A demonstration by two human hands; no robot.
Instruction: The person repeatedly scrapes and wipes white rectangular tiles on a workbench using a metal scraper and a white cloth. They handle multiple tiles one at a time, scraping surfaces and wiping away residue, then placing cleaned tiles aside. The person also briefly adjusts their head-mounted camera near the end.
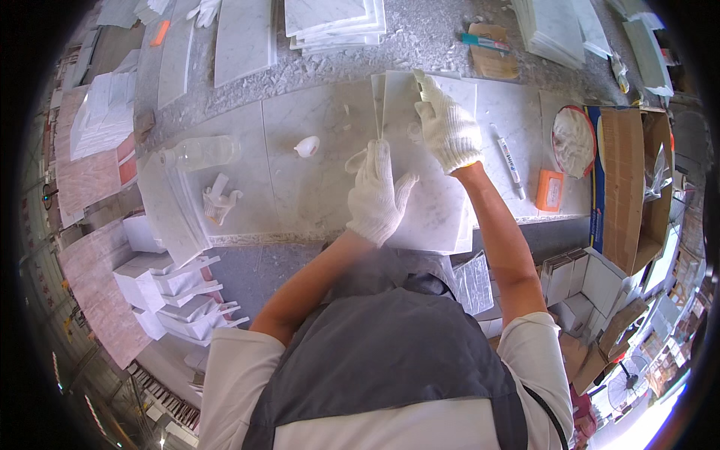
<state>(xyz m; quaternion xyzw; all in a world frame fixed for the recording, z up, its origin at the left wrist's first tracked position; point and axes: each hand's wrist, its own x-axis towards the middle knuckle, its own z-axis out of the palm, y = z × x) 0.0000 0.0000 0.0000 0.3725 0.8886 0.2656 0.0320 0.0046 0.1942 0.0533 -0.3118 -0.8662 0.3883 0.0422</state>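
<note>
Both my hands wear white knit gloves. My left hand (377,193) lies flat on a white marble tile (431,202) on the stone bench, its fingertips at the tile's left edge beside a thin narrow strip (378,105) standing along that edge. My right hand (447,124) rests palm down on the far part of the same tile, fingers reaching its far edge. Neither hand grips anything that I can see. The tile sits on top of another tile, whose edge shows at the near right.
On the bench lie a clear plastic bottle (201,152), a small white lump (307,145), a crumpled glove (220,201), a marker pen (508,160), an orange block (550,190) and a round dish (574,140). Marble tile stacks (335,24) stand behind. Cardboard boxes (634,187) stand at right.
</note>
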